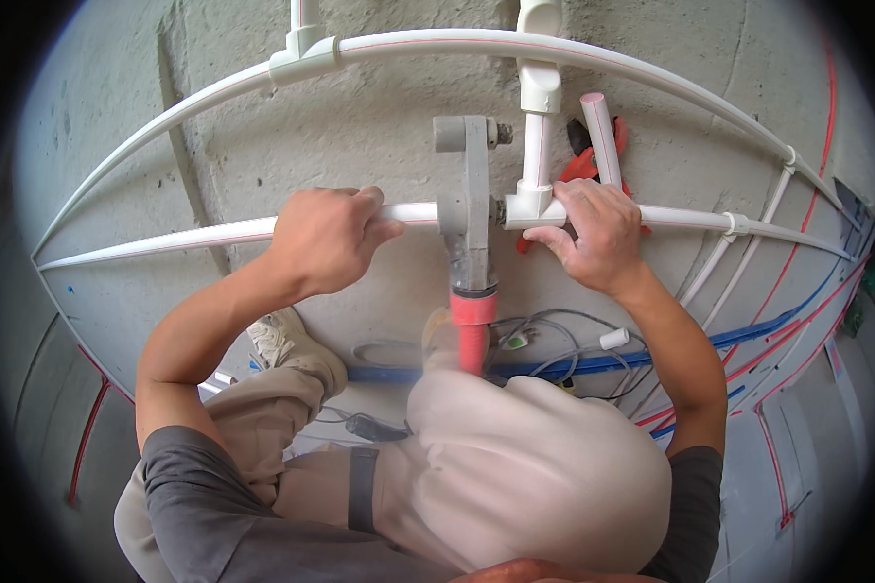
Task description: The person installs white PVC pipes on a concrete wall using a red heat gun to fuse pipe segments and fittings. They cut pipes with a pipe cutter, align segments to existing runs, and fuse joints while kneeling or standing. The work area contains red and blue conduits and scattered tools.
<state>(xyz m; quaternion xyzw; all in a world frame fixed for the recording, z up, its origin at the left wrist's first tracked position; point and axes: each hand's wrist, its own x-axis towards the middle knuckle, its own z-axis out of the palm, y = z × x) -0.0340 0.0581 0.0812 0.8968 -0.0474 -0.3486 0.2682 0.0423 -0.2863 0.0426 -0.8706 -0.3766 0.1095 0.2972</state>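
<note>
overheating: too long on the heater (pixel 476 180) could, i judge, soften and deform the pipe (pixel 413 213) or the tee (pixel 531 206).
skew: an uneven push from either side could set the joint crooked.
burn: the right hand (pixel 603 238) has its thumb near the heater; a slip could touch it (from my distant seat, its heat is only a guess).
left hand (pixel 326 238): wrapped round the pipe, to the heater's left.
right hand: pinching the tee, fingers above, thumb below.
heater: between the hands, which are apart; pipe meets its left side, tee its right peg, how deep i cannot tell.
cutter (pixel 580 169): beyond the right hand, by a stub (pixel 601 131).
</note>
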